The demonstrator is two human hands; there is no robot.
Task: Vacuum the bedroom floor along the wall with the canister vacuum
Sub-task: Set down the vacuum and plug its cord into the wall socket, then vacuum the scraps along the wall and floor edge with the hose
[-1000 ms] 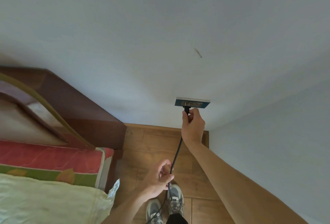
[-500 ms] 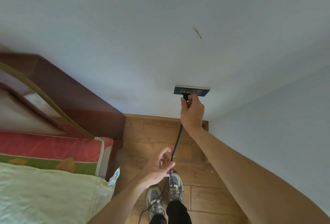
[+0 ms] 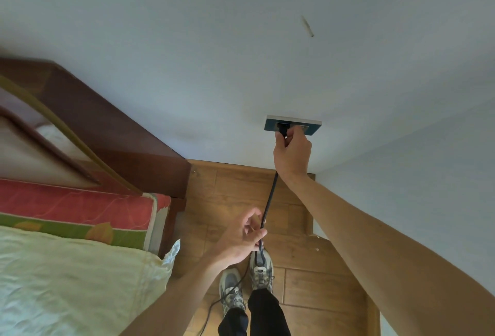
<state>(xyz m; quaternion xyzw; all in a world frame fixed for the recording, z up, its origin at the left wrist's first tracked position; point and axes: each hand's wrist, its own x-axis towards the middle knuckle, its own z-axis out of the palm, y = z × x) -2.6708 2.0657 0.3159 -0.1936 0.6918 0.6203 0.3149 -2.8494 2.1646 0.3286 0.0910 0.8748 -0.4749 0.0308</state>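
**A:** What fills the view?

**B:** Mostly the wall (image 3: 187, 41). The bed (image 3: 67, 282) is at left, and a strip of wood floor (image 3: 316, 263) runs between it and the corner, where the person's shoes (image 3: 259, 268) stand.

**A:** And the vacuum?

**B:** Not in view. Only its cord (image 3: 269, 201) shows, running from the socket (image 3: 312, 128) on the wall down past the shoes and out at the bottom edge.

**A:** The hands?

**B:** The right hand (image 3: 292, 156) is up at the socket, its grip closed round the black plug (image 3: 282, 132). The plug is at the socket, but I cannot tell if it is fully seated. The left hand (image 3: 238, 242) is lower, its grip a pinch on the cord between thumb and fingers.

**A:** How far along, then?

**B:** Barely begun, I judge. This looks like plugging in, though the same pose would fit pulling out. Nothing shows any floor done. What is left is to seat the plug, switch on, and run the nozzle along the wall.
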